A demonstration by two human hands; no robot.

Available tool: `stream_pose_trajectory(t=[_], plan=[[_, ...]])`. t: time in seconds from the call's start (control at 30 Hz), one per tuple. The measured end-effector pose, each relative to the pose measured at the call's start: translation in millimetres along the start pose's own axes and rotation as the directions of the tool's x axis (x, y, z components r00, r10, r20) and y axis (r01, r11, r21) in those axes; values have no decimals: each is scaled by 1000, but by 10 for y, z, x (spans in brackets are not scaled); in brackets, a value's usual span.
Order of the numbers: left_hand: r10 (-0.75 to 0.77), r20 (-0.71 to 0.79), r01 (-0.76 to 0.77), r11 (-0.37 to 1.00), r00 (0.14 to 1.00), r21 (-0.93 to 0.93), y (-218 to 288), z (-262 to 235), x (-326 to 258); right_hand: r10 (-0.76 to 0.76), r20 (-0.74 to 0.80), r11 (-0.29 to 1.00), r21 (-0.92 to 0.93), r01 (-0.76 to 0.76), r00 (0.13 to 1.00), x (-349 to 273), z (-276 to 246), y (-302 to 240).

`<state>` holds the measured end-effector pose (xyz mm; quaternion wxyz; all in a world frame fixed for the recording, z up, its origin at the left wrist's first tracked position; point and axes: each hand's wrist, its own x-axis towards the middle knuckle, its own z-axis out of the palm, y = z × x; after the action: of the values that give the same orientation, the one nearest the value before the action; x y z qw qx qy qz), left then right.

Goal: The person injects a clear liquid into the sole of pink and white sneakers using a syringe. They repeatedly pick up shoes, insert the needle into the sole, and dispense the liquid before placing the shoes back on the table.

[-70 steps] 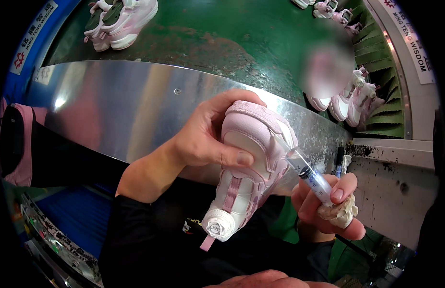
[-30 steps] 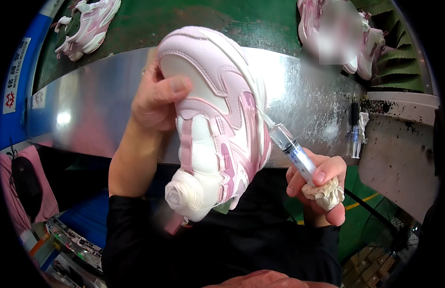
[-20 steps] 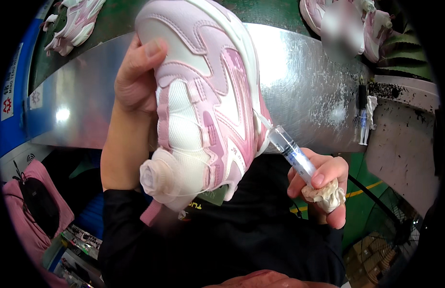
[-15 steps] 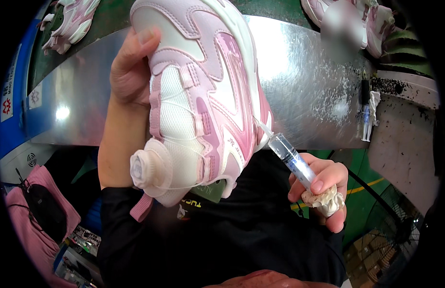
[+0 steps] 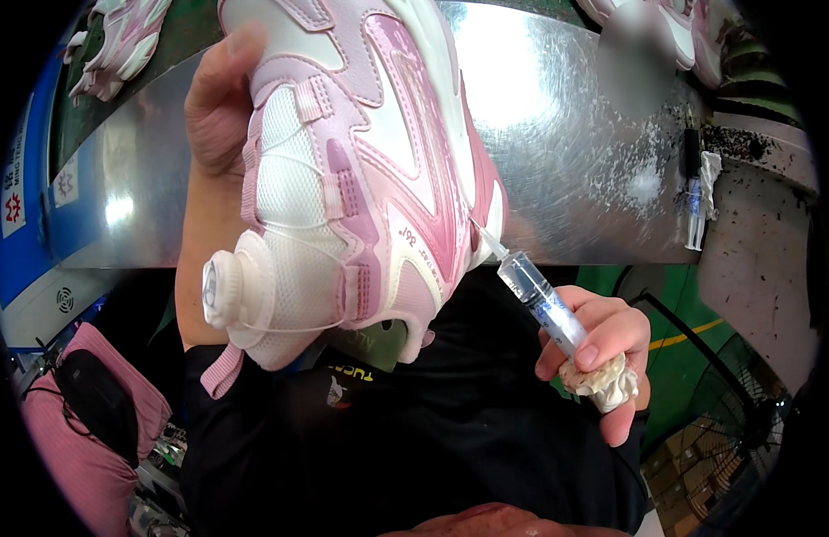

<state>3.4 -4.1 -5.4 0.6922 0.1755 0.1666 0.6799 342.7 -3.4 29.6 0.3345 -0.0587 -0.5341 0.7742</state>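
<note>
A pink and white sneaker (image 5: 392,170) fills the middle of the view, raised above the metal worktop with its toe away from me. My left hand (image 5: 222,107) grips it near the toe, thumb over the upper; the other fingers are hidden behind it. A round white lacing dial (image 5: 222,288) sits at the tongue. In my right hand (image 5: 602,345) is a clear syringe (image 5: 544,304), held at a slant. Its fine tip meets the seam between upper and sole near the heel. A crumpled whitish wad (image 5: 602,383) sits at the syringe's rear end, against my fingers.
The shiny metal worktop (image 5: 557,170) spans behind the shoe. Another syringe (image 5: 694,201) lies at its right end. More pink sneakers stand at the far left (image 5: 128,45) and far right (image 5: 701,40). At lower right is a black fan (image 5: 745,430); pink cloth (image 5: 83,438) hangs lower left.
The sneaker and my left hand have shifted left and turned slightly, showing more of the shoe's side. The syringe tip has moved slightly left, staying at the sole seam.
</note>
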Motion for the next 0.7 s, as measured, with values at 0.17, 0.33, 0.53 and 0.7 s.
stream_pose_trajectory(t=[0.17, 0.33, 0.53, 0.7], plan=[[15, -64, -11, 999, 998, 50, 29, -22, 13, -4, 13, 1000, 13, 4, 1000, -41, -12, 3], [-5, -65, 8, 999, 998, 45, 51, 8, 41, -15, 12, 1000, 28, 15, 1000, -67, -32, 19], [-19, -65, 22, 999, 998, 50, 55, 31, 68, -34, 2, 998, 60, 34, 999, -104, -67, 72], [-32, -63, 35, 998, 998, 46, 47, 47, 91, -50, 11, 997, 67, 49, 999, -105, -96, 101]])
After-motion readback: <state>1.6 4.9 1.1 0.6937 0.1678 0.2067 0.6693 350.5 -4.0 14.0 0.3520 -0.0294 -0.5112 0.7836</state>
